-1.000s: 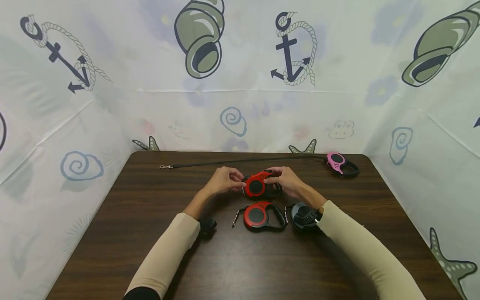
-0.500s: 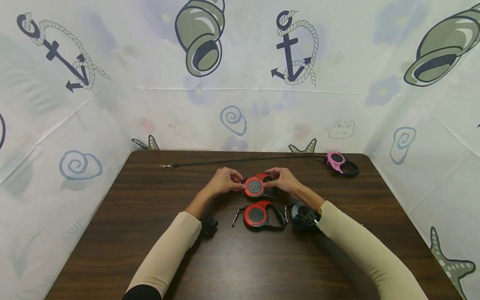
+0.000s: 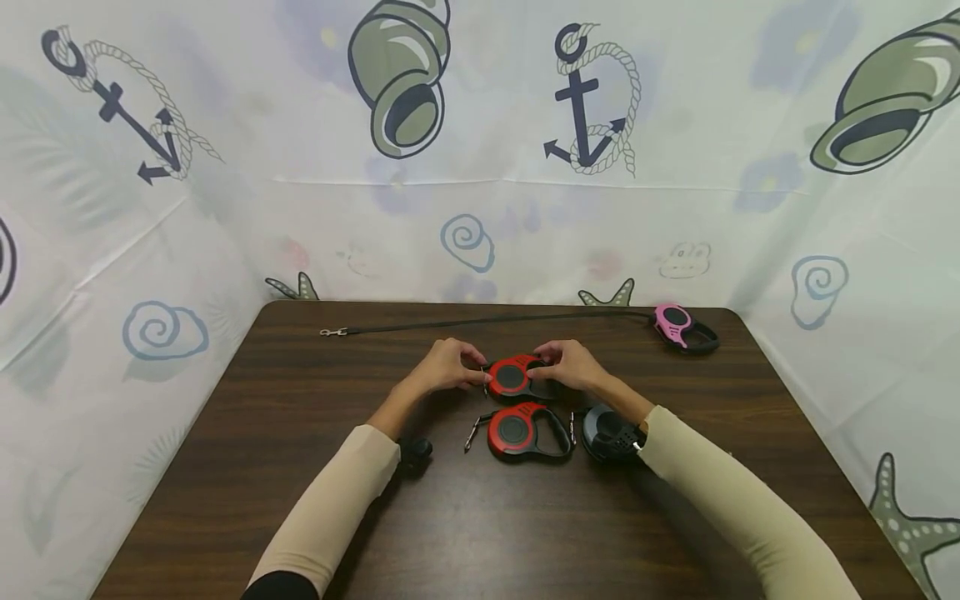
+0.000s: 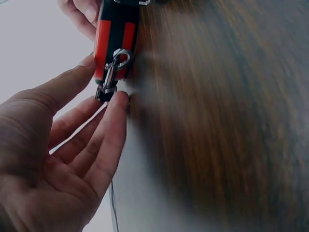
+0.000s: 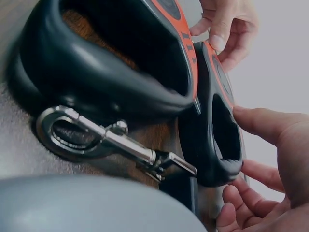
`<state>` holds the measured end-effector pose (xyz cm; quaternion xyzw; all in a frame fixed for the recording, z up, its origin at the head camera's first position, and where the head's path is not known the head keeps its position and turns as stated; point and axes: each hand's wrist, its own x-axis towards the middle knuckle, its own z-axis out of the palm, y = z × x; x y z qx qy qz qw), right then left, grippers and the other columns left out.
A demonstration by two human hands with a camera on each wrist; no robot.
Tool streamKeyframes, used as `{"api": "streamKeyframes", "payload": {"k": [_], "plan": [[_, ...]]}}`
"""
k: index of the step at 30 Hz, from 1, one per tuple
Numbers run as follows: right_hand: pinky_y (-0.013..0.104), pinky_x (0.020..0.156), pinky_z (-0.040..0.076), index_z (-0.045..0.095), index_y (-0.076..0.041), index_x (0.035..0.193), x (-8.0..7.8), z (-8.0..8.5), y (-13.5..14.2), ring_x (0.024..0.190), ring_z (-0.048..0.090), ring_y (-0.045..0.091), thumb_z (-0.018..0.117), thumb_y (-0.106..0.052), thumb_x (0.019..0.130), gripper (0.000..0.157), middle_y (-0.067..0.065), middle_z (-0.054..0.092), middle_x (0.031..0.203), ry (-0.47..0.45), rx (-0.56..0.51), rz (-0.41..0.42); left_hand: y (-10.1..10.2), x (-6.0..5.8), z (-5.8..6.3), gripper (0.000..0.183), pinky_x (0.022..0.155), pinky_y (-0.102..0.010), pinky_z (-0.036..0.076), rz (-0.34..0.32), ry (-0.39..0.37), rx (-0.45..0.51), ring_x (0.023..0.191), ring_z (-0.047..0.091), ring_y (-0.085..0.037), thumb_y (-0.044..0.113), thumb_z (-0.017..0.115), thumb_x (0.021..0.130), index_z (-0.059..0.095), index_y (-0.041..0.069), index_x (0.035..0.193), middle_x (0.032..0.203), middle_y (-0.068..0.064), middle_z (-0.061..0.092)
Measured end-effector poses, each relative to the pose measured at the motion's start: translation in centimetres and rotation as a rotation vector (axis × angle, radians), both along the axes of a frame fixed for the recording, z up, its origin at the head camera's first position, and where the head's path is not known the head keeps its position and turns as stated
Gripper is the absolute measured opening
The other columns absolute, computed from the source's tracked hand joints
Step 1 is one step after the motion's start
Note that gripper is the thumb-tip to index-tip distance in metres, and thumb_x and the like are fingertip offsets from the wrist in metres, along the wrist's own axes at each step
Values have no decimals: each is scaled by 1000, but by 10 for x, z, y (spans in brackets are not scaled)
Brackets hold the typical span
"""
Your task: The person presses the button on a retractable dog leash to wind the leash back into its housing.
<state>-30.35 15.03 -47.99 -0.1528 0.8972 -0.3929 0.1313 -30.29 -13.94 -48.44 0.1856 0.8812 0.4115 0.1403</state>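
Note:
Both hands hold a red and black retractable dog leash in the middle of the table, at its two ends. My left hand has its thumb on the red casing and its fingers beside the metal clip, in the left wrist view. At the other end my right hand pinches the black handle, thumb on the near face and fingers behind. Just nearer lies a second red and black retractable leash, its handle pointing right and its clip out to the left.
A grey retractable leash lies under the right wrist, partly hidden. At the back right is a pink one, its black strap drawn out leftward to a silver clip. Patterned cloth rises behind the table.
The held red leash has tilted back and forth and come slightly nearer to the second red leash. My right hand has shifted slightly nearer with it. The other leashes have stayed put.

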Motion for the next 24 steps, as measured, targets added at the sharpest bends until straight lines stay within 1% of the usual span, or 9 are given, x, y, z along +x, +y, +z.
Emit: {"api": "streamKeyframes", "payload": {"k": [3,5,6,10,14,18,21,24], "plan": [[35,81,49,67,1,137,-1,3,5,96,61,26,81,-28,95,53,17,71,118,6,0,5,-4,-2,1,31,71,-29,59,-20,92,-67,73,73,-13,26,88,90,80,7,112,104,-6,79],[36,83,53,66,2,138,-2,5,9,99,64,27,79,-28,97,52,19,72,123,16,-2,17,-8,-3,2,32,75,-31,59,-29,148,-94,78,73,-13,28,88,89,80,7,112,105,-6,79],[38,84,53,66,1,138,-2,7,12,102,65,28,78,-28,97,52,19,72,125,21,-1,18,-10,-3,2,32,77,-32,59,-28,163,-97,81,73,-13,28,88,89,80,8,112,105,-5,79],[47,94,55,64,1,140,-4,10,23,113,67,32,77,-29,98,53,20,70,132,30,-15,30,-21,-4,3,34,81,-36,61,-8,180,-76,90,75,-17,26,88,89,78,6,115,108,-7,79],[52,102,53,62,2,143,-6,12,36,120,67,35,76,-31,99,56,22,68,136,46,-17,32,-34,-4,3,41,81,-38,61,10,190,-58,91,74,-19,27,88,90,76,4,121,109,-8,79],[54,103,53,61,3,143,-11,13,52,120,68,37,77,-33,99,59,24,68,135,84,-2,24,-49,-5,2,44,80,-40,61,32,208,-52,93,75,-21,28,87,91,74,4,126,110,-10,79],[55,104,52,61,4,143,-14,19,64,121,68,40,78,-33,98,61,25,67,135,112,14,6,-61,-6,2,46,84,-43,61,59,228,-48,99,76,-24,28,86,91,73,3,127,117,-12,78],[57,105,51,59,5,144,-16,23,79,123,66,43,79,-33,98,63,27,66,136,152,53,-8,-75,-6,3,46,88,-47,60,88,256,-50,103,76,-27,28,86,92,73,2,129,121,-13,76]]}}
